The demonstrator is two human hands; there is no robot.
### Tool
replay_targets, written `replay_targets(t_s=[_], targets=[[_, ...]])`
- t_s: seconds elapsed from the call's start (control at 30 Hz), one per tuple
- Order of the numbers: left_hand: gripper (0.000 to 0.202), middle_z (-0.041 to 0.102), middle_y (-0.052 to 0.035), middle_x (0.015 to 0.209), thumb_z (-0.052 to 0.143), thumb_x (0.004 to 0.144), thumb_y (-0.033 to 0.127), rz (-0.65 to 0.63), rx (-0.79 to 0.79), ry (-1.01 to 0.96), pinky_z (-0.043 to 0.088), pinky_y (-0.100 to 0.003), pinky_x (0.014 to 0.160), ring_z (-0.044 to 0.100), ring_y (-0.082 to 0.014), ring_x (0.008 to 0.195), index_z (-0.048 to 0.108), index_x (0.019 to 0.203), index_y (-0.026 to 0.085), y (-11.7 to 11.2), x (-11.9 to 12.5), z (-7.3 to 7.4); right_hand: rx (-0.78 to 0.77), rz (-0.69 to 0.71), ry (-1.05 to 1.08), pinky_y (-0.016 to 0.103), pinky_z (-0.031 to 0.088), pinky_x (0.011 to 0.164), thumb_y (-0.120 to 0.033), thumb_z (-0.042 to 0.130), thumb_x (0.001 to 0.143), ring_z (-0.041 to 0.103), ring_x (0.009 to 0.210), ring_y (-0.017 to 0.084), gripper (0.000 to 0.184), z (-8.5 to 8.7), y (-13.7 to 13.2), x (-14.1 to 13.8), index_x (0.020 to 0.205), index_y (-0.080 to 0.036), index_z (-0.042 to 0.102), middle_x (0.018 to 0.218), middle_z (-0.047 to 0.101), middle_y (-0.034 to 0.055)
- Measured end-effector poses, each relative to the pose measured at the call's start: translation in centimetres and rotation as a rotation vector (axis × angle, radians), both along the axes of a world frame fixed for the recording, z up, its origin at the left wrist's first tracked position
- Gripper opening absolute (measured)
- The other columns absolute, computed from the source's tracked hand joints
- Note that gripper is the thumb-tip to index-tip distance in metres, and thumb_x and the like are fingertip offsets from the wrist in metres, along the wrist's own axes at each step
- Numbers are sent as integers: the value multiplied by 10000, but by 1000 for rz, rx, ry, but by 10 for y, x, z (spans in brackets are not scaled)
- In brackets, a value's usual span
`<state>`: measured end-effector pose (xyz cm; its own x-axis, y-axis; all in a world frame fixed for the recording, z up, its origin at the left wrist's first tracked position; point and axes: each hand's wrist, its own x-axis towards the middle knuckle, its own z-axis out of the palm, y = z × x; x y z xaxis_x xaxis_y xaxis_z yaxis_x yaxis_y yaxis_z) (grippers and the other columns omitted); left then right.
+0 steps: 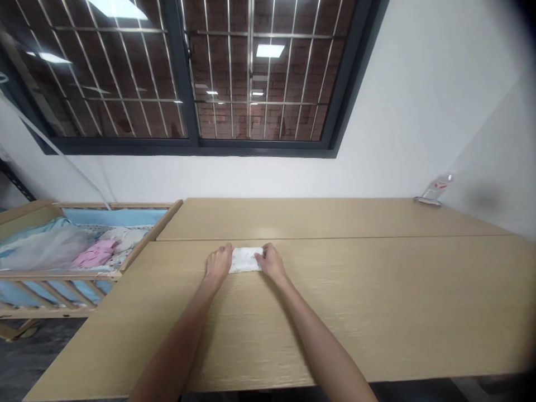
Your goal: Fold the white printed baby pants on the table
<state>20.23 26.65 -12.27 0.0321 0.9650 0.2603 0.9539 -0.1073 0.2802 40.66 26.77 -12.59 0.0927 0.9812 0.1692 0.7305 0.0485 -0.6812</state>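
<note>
A small white folded cloth with a faint print lies near the middle of the wooden table. My left hand is closed on its left edge, fingers curled and thumb hidden from me. At its right edge, my right hand pinches the cloth between thumb and fingers. The cloth is spread flat between both hands, low at the tabletop. Whether its underside touches the wood I cannot tell.
Left of the table stands a wooden crib with blue lining, a pink cloth and other bedding. A clear plastic bottle stands tilted in the far right corner. A barred window is set in the white wall behind.
</note>
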Motion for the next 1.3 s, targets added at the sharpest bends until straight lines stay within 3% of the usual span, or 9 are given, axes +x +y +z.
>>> replay_targets(t_s=[0.13,0.23,0.33,0.43,0.6,0.9,1.03,1.13,1.3], targets=[[462,606,-195,1338,206,1068,349,-54,165,-67,431,-436,1084,574,-286,1263,542,1309,143,-12,3,1,232,-67,-22,393,481,984,-333,481,982,617,1158,281,374,1,-13,-7,1287,-127,545,1288,608,195],[501,517,-157,1493,226,1065,394,-187,232,-109,368,-385,1176,461,-232,1405,441,1440,141,-22,12,-4,439,108,-228,457,355,1155,-304,384,1010,471,1372,299,460,4,-23,-18,1408,-109,506,1446,531,204],[626,340,-154,1635,241,1055,466,-406,257,-162,288,-431,1242,283,-238,1528,239,1577,120,-24,20,-15,435,334,-420,492,228,1233,-279,418,983,300,1508,301,587,0,-24,-30,1539,-91,392,1587,415,190],[711,216,-153,1682,181,1050,531,-501,166,-138,236,-462,1264,182,-241,1564,91,1619,113,-19,23,-27,328,408,-520,498,181,1252,-288,447,962,222,1546,317,679,-11,-17,-37,1580,-42,312,1646,305,195],[751,234,-153,1674,124,1041,577,-415,39,-53,173,-459,1280,164,-248,1567,172,1610,89,-10,19,-40,232,430,-557,465,140,1269,-310,391,987,201,1560,286,645,-23,-9,-36,1577,-56,335,1647,307,164],[775,209,-162,1679,140,1030,607,-289,34,-13,180,-497,1266,129,-297,1571,209,1604,91,-11,12,-50,116,342,-489,427,132,1263,-358,231,1040,159,1573,232,631,-12,-14,-22,1607,-81,259,1677,240,116],[799,218,-220,1665,191,1028,611,-290,103,21,177,-495,1260,143,-312,1568,202,1589,42,-10,9,-50,24,287,-439,432,138,1256,-432,183,1052,142,1575,271,681,-8,-14,-10,1613,-47,204,1691,183,146],[825,272,-216,1650,339,991,654,-380,147,11,203,-508,1242,203,-322,1553,243,1580,86,-11,-1,-40,104,298,-411,474,137,1246,-466,238,1049,97,1578,293,685,-3,-16,0,1616,-82,214,1701,152,152],[758,498,-138,1537,601,865,657,-490,54,-52,260,-508,1205,418,-318,1442,453,1468,222,-12,-14,-24,262,466,-362,484,286,1171,-491,513,968,390,1426,319,646,4,-22,15,1519,-163,434,1547,463,172]])
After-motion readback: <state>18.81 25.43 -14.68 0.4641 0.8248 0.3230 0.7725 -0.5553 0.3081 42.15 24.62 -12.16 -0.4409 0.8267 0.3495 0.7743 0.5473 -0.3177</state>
